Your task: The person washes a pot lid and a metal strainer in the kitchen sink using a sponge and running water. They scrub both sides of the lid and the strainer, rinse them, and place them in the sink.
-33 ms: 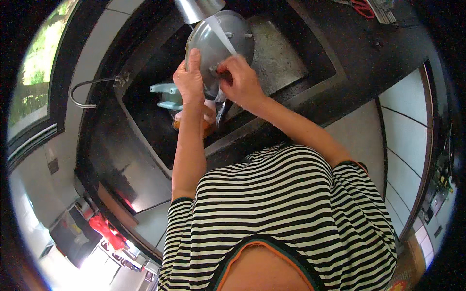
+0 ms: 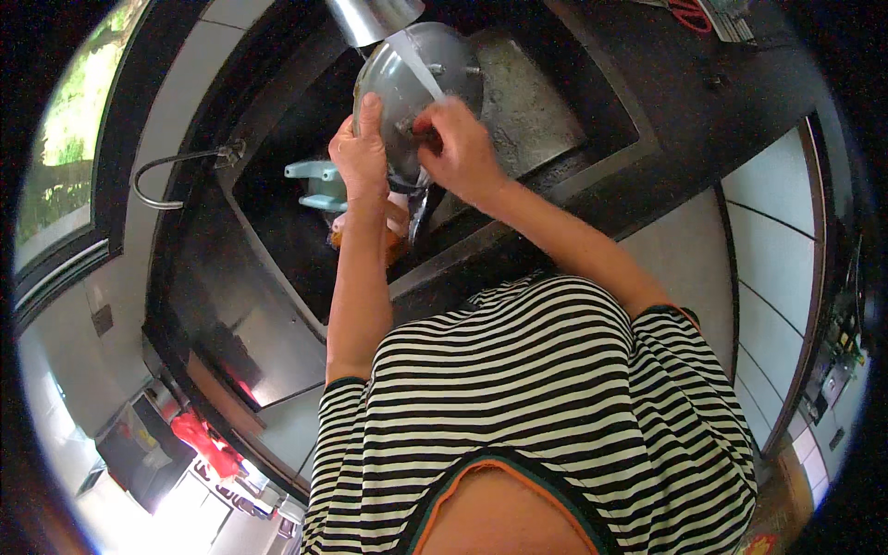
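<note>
Over the sink, my left hand (image 2: 362,159) grips the left edge of a round grey metal dish (image 2: 398,83), thumb on the face turned toward me. Small metal studs stand out from that face; whether it is a lid or a shallow pan I cannot tell. Fingers curled, my right hand (image 2: 458,153) presses against its lower right part. Something dark shows under those fingers, too hidden to name. From the silver faucet (image 2: 379,17) a stream of water (image 2: 418,67) runs onto the dish near my right knuckles.
Below the dish, a pale turquoise plastic piece (image 2: 319,185) and an orange-brown item (image 2: 388,242) lie in the dark sink (image 2: 277,222). A grey metal sheet (image 2: 536,111) is at right. A curved metal spout (image 2: 139,180) rises at left. Red-handled scissors (image 2: 691,16) rest on the far counter.
My right hand has shifted very slightly against the dish. My left hand keeps the same hold, and the water still runs.
</note>
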### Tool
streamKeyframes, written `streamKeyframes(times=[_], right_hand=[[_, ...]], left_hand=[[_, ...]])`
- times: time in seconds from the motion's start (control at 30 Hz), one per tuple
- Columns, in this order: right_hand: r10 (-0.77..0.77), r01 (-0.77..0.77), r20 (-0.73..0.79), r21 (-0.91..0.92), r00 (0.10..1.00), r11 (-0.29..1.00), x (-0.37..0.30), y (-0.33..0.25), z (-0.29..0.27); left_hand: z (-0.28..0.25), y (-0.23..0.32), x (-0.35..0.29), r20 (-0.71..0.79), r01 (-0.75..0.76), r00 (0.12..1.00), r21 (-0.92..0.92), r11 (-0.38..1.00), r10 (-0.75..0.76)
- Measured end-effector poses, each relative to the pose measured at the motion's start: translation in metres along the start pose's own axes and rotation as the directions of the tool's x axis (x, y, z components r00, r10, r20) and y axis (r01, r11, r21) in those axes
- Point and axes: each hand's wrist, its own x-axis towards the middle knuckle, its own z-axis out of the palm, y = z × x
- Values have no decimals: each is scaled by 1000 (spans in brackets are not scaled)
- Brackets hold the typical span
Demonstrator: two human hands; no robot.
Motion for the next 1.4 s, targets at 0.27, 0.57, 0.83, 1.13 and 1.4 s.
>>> streamKeyframes(times=[0.27, 0.57, 0.83, 1.13, 1.4], right_hand=[[-147, 149, 20, -115, 989, 982, 13, -7, -13], [-181, 182, 33, -332, 983, 926, 73, 17, -36], [-367, 363, 80, -440, 927, 821, 50, 11, -25], [-474, 510, 191, -257, 860, 821, 42, 1, -22], [331, -332, -25, -140, 943, 933, 69, 51, -52]], left_hand=[[14, -9, -2, 100, 48, 994, -180, 982, -30], [9, -26, -2, 74, 121, 991, -98, 988, -114], [-1, -32, -3, 86, 140, 988, -109, 984, -131], [-13, -32, -9, 127, 37, 991, -13, 999, -35], [-33, -24, -18, 114, 116, 990, -275, 954, -87]])
